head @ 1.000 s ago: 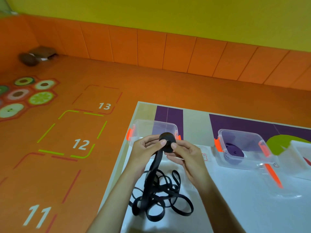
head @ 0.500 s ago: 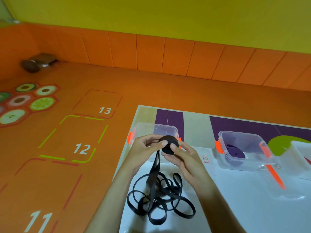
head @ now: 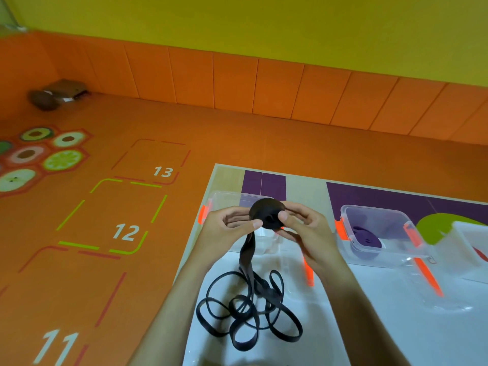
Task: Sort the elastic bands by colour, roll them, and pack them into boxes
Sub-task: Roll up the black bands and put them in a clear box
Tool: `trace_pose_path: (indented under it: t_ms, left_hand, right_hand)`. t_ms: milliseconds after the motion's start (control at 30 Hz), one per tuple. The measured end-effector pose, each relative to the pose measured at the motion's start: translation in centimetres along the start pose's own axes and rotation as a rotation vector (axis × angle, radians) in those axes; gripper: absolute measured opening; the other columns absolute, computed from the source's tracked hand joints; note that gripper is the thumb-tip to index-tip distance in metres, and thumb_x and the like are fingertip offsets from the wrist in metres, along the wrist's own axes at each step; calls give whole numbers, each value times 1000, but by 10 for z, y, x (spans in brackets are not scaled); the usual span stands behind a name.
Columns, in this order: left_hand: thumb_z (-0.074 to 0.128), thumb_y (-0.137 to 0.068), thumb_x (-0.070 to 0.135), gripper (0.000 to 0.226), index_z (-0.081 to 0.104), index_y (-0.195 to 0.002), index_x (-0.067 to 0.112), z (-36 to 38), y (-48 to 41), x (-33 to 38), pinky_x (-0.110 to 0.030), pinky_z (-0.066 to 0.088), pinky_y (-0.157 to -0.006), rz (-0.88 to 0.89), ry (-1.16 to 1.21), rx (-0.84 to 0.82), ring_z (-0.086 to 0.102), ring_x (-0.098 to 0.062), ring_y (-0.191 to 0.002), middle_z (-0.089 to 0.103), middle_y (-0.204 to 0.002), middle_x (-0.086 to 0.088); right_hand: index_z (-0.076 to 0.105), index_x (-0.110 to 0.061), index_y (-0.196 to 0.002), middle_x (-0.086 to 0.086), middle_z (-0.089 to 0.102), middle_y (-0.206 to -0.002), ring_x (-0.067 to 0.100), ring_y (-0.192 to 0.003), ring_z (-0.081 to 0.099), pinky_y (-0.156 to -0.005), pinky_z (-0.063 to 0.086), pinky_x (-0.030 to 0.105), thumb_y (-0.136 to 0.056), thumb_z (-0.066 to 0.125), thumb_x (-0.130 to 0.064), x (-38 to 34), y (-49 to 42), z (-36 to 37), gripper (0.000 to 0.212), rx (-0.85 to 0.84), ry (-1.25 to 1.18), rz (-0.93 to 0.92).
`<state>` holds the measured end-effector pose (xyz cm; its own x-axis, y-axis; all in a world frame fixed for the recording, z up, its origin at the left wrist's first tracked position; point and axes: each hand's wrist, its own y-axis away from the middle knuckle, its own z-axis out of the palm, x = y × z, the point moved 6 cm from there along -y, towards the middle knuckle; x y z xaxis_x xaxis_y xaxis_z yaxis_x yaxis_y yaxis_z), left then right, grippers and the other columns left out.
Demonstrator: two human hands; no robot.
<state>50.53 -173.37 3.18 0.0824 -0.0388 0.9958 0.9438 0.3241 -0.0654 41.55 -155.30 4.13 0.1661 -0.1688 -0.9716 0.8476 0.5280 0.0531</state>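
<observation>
The left hand and right hand pinch the round black roll of elastic band from each side, up in the air between them. Its loose tail hangs straight down into a loopy pile on the white table. The clear plastic box with orange clips sits open just behind the roll.

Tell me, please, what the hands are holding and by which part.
The black elastic band, by its rolled-up end: the left hand pinches the roll's left edge, the right hand its right edge. The unrolled length hangs to the table.
</observation>
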Motion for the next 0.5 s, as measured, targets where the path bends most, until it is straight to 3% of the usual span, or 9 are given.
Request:
trace_pose_path:
  t_ms: [100,200,300,367,500]
  left_hand:
    - [87,-88,24,18,83,-104,32,-4,1,-1,-18,57,-88,-4,9,8,77,-13,-106,83,-107,3]
    - [80,-95,21,21,80,-116,24,-5,3,1,-24,58,-95,10,-104,-119,77,-15,-109,82,-111,3]
    - [80,-93,32,25,80,-117,25,0,5,1,-30,60,-97,-11,-174,-184,77,-18,-107,82,-110,3]
    - [85,-85,40,28,82,-111,28,3,4,5,-31,61,-93,-14,-114,-144,78,-23,-104,83,-106,0]
    - [90,-79,40,35,82,-112,30,2,0,3,-23,58,-96,-21,31,-84,76,-16,-112,82,-113,2]
  right_hand:
    - [77,-16,-119,18,77,-122,33,-116,74,-88,64,39,-90,81,-27,25,11,7,30,-73,-103,97]
    - [72,-26,-125,13,79,-119,33,-111,76,-85,66,46,-94,80,-35,25,14,1,33,-180,144,127]
    - [72,-34,-124,10,82,-109,35,-94,81,-73,67,38,-88,84,-44,10,9,-5,39,-230,298,115]
    - [76,-26,-118,14,81,-104,37,-91,80,-74,66,35,-86,85,-42,1,5,-5,37,-205,257,66]
    - [73,-13,-111,24,77,-112,44,-101,77,-85,65,40,-86,87,-39,11,3,4,38,-132,15,44]
